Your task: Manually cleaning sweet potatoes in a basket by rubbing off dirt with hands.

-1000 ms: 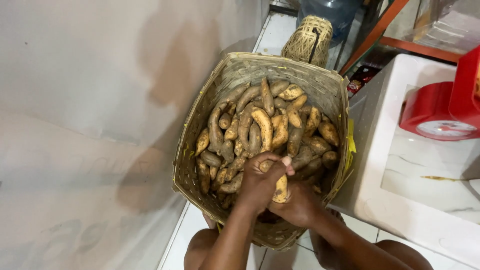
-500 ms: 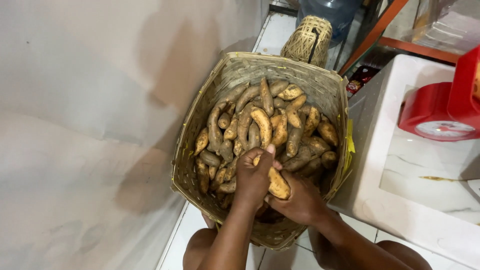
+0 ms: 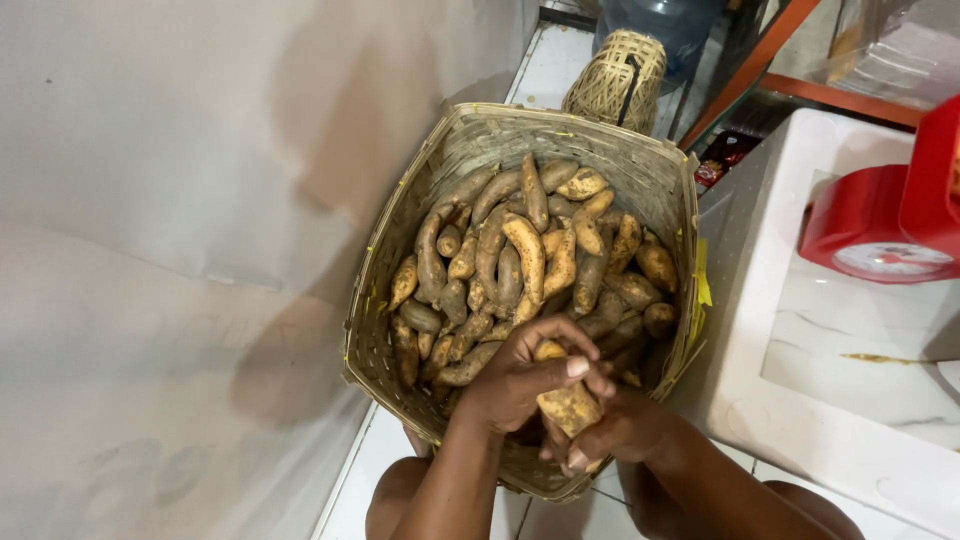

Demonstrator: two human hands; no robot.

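A dirt-smudged tan sweet potato (image 3: pixel 566 400) sits clasped over the woven basket's (image 3: pixel 640 170) near edge.

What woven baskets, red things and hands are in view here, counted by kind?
Large square woven bamboo basket of muddy sweet potatoes: 1
Small round woven basket: 1
Red round-dial scale: 1
Hands, left hand and right hand, on one tuber: 2
Total: 5

The sweet potato (image 3: pixel 568 405) is mostly covered by the left hand (image 3: pixel 520 380) and the right hand (image 3: pixel 620 432); only its middle shows. The near rim of the woven basket (image 3: pixel 420 200) is hidden behind both arms. The red scale (image 3: pixel 885 225) and the blue bottle (image 3: pixel 660 18) are cut by the picture's edges.
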